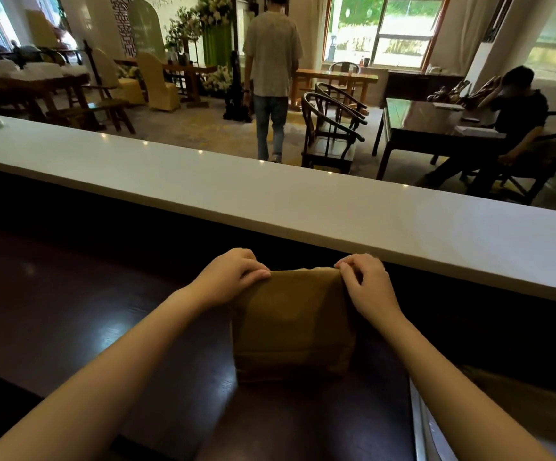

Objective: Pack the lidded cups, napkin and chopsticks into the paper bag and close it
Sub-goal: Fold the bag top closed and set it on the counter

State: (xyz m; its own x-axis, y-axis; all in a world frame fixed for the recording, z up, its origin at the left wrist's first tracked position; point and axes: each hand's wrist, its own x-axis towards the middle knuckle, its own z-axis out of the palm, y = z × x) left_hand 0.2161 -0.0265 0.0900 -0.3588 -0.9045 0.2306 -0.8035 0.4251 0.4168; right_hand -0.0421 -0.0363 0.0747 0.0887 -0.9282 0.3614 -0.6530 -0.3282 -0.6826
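Note:
A brown paper bag [291, 322] stands upright on the dark wooden counter [80, 304], its top folded over toward the far side. My left hand [230, 277] pinches the folded top at its left corner. At the right corner, my right hand [368, 286] grips the same fold. The bag's mouth is closed under the fold. Cups, napkin and chopsticks are not visible; whatever is in the bag is hidden.
A raised white ledge [303, 201] runs across just behind the bag. A metal edge [419, 424] sits at the lower right. Beyond the ledge, a person [271, 61] walks away and another person [516, 118] sits at a table among wooden chairs.

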